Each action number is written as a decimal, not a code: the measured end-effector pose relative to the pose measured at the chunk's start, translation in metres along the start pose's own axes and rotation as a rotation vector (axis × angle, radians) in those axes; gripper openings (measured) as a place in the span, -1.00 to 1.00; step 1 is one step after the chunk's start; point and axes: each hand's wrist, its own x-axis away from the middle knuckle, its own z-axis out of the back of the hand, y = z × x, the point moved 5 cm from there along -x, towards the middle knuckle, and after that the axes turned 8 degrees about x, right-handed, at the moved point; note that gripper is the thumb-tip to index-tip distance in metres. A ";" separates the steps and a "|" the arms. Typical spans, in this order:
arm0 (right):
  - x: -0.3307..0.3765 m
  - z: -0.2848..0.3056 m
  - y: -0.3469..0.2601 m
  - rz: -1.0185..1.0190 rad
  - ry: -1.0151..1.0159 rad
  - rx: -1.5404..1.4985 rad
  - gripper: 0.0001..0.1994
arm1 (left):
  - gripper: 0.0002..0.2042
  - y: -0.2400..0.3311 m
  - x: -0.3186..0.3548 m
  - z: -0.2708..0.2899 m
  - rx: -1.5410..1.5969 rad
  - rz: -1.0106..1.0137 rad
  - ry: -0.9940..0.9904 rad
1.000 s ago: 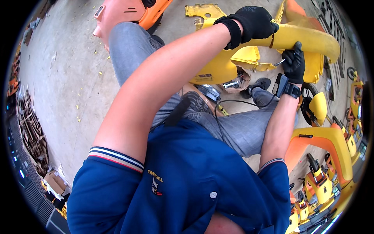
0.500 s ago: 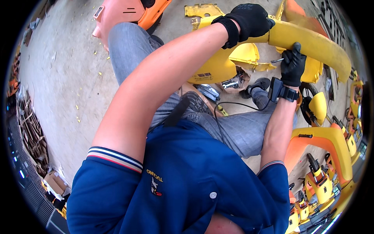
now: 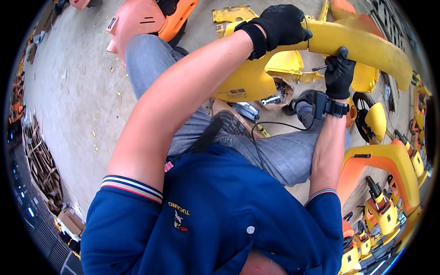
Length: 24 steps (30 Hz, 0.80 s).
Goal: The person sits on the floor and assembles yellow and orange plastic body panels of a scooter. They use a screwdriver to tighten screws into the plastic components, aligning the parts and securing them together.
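A long curved yellow plastic panel (image 3: pixel 362 46) spans the upper right, joined at a seam to a broader yellow body panel (image 3: pixel 250 82). My left hand (image 3: pixel 283 28), in a black glove, is closed over the panel at the seam; its fingertips are partly hidden. Below the curved piece, my right hand (image 3: pixel 339 75), also black-gloved, is closed around a screwdriver (image 3: pixel 319 68) whose metal shaft points left. The tool's handle is hidden in the glove. One right finger is raised against the panel's lower edge.
Under the panels, a bag of metal tools or hardware (image 3: pixel 277 95) lies near my foot. A pink and orange scooter body (image 3: pixel 142 20) stands upper left. Several yellow scooters (image 3: pixel 382 220) fill the right side. A black cable (image 3: pixel 284 123) runs from my right wrist across my lap.
The yellow panels and both hands have shifted slightly left in the view. Each hand keeps its hold, and the screwdriver still points left.
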 end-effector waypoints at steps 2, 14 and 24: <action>0.001 0.002 -0.001 0.007 0.011 0.001 -0.86 | -0.61 0.006 0.004 0.008 0.076 0.007 -0.006; 0.010 -0.006 0.005 -0.009 0.058 -0.047 -0.91 | -0.50 0.004 0.006 0.010 -0.001 -0.009 0.012; 0.010 -0.011 -0.020 -0.199 -0.126 -0.185 -0.90 | -0.50 -0.008 0.018 0.023 0.036 -0.074 0.095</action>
